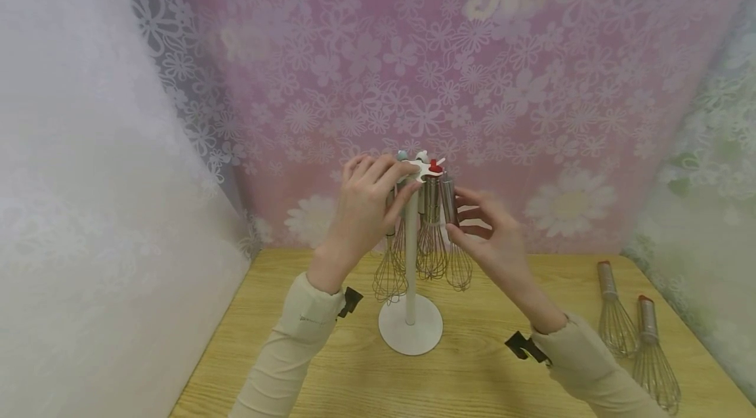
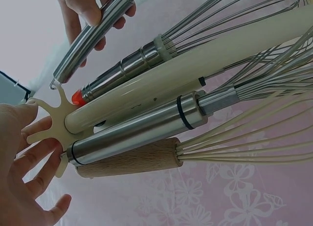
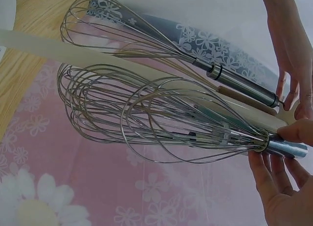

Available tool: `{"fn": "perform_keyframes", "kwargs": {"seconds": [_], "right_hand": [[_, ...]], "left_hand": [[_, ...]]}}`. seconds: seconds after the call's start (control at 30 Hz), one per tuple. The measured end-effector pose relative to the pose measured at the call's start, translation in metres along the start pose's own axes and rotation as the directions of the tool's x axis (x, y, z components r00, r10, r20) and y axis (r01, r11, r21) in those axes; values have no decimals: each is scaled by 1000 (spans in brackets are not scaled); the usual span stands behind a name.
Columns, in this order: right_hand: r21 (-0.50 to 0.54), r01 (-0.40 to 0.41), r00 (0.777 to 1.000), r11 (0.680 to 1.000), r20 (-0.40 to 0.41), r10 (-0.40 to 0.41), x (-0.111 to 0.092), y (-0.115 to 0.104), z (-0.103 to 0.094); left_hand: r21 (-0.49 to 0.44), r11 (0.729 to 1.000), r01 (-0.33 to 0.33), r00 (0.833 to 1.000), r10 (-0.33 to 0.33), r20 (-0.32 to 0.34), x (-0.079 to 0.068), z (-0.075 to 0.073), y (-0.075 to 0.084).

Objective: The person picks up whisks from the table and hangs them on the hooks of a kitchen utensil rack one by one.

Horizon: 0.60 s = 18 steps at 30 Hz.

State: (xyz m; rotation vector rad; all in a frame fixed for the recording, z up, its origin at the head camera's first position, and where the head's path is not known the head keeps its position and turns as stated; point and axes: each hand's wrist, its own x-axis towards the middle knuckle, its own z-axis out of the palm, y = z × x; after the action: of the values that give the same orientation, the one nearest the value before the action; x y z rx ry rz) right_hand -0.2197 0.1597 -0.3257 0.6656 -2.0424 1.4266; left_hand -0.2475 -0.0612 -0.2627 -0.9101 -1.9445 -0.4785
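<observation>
A white stand (image 1: 411, 267) rises from a round base, with several whisks hanging from its star-shaped top (image 2: 57, 119). My left hand (image 1: 367, 198) grips this top, its thumb and fingers at the hook arms. On the right side, my right hand (image 1: 493, 231) pinches the steel handle of a whisk (image 2: 84, 46) between thumb and fingers. The loop at that whisk's end meets one hook arm in the left wrist view. Beside it hangs a whisk with a red end (image 2: 124, 69). A steel-handled whisk (image 2: 137, 130) and a wooden-handled whisk (image 2: 132, 165) hang closer to my left hand.
Two whisks with red ends, one farther back (image 1: 616, 316) and one nearer (image 1: 652, 352), lie on the wooden table (image 1: 472, 365) at the right. A flowered pink backdrop (image 1: 354, 77) stands behind, with a pale cloth (image 1: 106, 208) along the left.
</observation>
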Motion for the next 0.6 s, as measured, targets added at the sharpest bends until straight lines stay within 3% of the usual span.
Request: {"fn": "perform_keyframes", "kwargs": {"seconds": [0.27, 0.6], "right_hand": [[38, -11, 1000, 999, 25, 10, -1, 4, 6], [28, -3, 999, 1000, 33, 2, -2, 8, 8]], "left_hand": [[-23, 1000, -1, 1000, 1, 12, -1, -1, -1], [-87, 996, -12, 997, 19, 80, 0, -10, -6]]}}
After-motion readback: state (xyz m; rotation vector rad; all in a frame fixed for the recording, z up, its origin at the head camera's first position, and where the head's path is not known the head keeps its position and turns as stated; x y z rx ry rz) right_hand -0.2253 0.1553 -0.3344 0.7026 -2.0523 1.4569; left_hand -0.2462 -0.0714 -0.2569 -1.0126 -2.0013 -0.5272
